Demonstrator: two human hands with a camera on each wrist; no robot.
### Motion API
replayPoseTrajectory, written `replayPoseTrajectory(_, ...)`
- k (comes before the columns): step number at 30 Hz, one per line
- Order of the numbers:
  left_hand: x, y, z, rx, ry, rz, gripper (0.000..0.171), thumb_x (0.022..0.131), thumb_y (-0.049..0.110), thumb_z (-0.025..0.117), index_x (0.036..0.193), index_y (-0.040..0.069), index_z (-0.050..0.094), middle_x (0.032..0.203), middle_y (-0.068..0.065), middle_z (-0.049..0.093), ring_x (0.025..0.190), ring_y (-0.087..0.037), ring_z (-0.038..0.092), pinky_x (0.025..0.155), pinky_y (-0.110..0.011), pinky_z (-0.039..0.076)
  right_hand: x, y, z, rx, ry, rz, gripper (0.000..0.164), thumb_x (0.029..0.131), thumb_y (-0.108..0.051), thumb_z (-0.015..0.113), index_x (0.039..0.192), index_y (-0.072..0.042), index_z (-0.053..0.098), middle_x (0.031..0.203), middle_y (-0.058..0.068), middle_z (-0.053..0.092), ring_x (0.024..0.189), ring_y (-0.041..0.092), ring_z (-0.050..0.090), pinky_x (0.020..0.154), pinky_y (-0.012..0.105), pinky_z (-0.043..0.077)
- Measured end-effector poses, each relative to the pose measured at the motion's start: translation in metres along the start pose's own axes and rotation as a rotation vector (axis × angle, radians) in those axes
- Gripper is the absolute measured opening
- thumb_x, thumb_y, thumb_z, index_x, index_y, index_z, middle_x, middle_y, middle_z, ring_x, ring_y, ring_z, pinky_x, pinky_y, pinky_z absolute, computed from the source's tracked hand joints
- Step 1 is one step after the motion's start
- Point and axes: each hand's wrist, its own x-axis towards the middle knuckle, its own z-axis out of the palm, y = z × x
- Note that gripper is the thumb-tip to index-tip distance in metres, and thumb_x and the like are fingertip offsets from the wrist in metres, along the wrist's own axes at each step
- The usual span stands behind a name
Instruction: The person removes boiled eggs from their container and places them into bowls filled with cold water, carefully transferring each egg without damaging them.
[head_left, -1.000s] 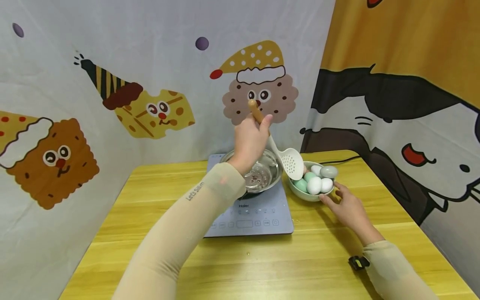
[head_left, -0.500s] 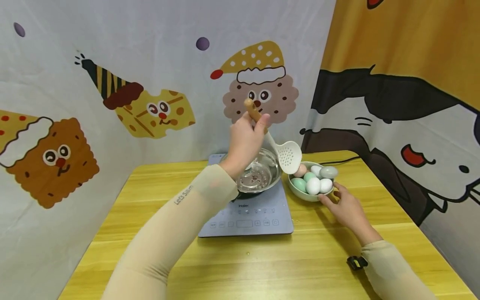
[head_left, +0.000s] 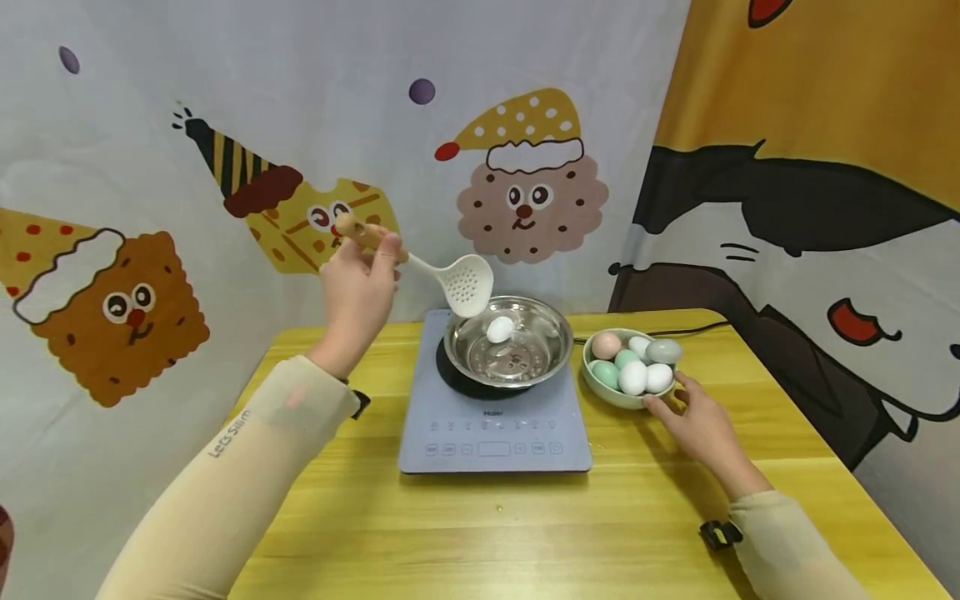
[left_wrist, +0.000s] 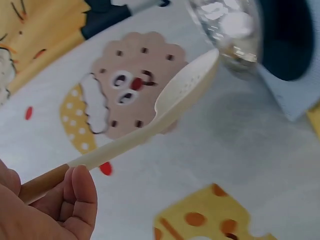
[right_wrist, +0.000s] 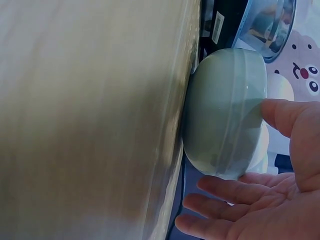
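Note:
My left hand point(head_left: 358, 287) grips the wooden handle of a white slotted spoon point(head_left: 468, 285), also seen from the side in the left wrist view. The spoon's perforated bowl tilts above the far left rim of a steel pan point(head_left: 551, 312) and carries nothing. One white egg point(head_left: 500, 329) is in the pan. My right hand point(head_left: 701, 429) touches a pale green bowl point(head_left: 617, 393) holding several pink, green, white and grey eggs. In the right wrist view its thumb presses the bowl's rim point(right_wrist: 252, 90), and the fingers extend along the side, mostly straight.
The pan stands on a Haier induction cooktop point(head_left: 491, 454), over its dark heating zone. A black cord point(head_left: 697, 328) runs along the table's back right. The wooden table point(head_left: 450, 533) meets a cartoon-printed curtain point(head_left: 337, 108) behind.
My left hand has swung left with the slotted spoon, away from the bowl of eggs and past the pan. The white egg in the pan is now uncovered. My right hand stays at the bowl.

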Motion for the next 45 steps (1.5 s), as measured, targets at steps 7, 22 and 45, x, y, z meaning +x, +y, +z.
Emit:
replayPoseTrajectory(7,-0.008,-0.023,0.01,0.058,-0.041,-0.049,0.04,0.099,0.052,0.052,0.112,0.017,0.065,0.091,-0.004,0.077,0.069,-0.016,0.07,0.045,-0.03,0.047,-0.001,0.001,-0.002,-0.015,-0.013,0.002,0.097,0.095,-0.064,0.05,0.153,0.007,0.02,0.143,0.041,0.041,0.129,0.054,0.047,0.1,0.068,0.042)
replayPoseTrajectory(22,-0.009,-0.023,0.054,0.039,-0.07,-0.103,0.041,0.098,0.051,0.055,0.106,0.013,0.067,0.089,-0.006,0.077,0.063,-0.017,0.069,0.046,-0.029,0.048,0.004,-0.001,-0.002,-0.012,-0.012,0.0,0.097,0.095,-0.064,0.049,0.154,0.006,0.018,0.144,0.04,0.041,0.13,0.053,0.047,0.101,0.068,0.041)
replayPoseTrajectory(45,-0.015,-0.055,0.046,-0.425,-0.226,-0.784,0.052,0.103,0.051,0.043,0.124,0.005,0.055,0.091,-0.018,0.069,0.067,-0.018,0.07,0.075,-0.039,0.063,0.006,0.004,0.0,-0.007,-0.008,0.0,0.098,0.094,-0.065,0.05,0.154,0.005,0.018,0.143,0.04,0.042,0.13,0.053,0.047,0.101,0.068,0.04)
